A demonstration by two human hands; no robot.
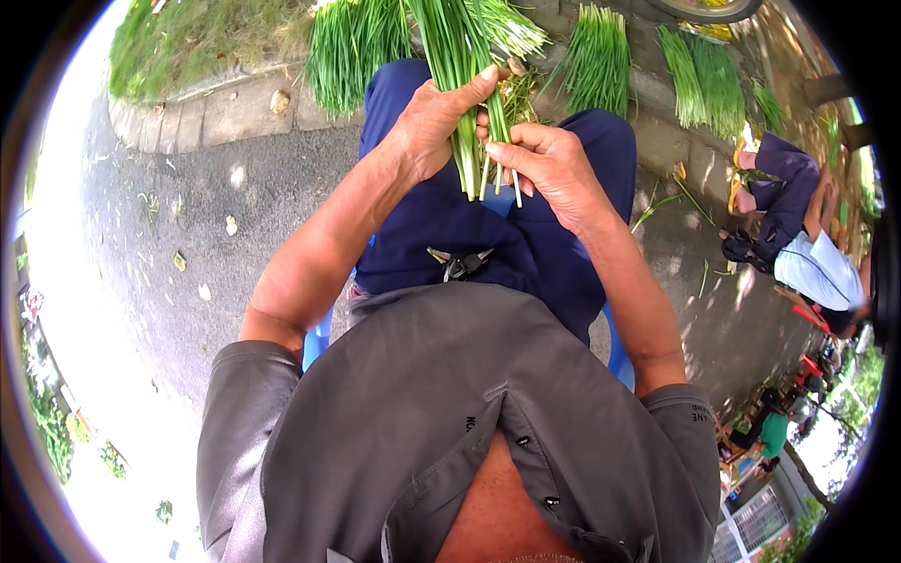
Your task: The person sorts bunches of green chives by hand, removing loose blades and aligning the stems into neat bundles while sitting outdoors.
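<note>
More green bundles (601, 56) lie beyond both hands; left hand (434, 122) grips long green stalks (457, 56), right hand (549, 164) pinches their pale ends

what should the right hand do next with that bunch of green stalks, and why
Probably pinch one outer stalk near its pale base and strip it downward. The left hand is closed around the bunch of long green onion-like stalks, holding it steady over the lap, while the right hand has its fingertips at the whitish cut ends. The small dark scissors lie unused on the dark blue trousers.
</note>
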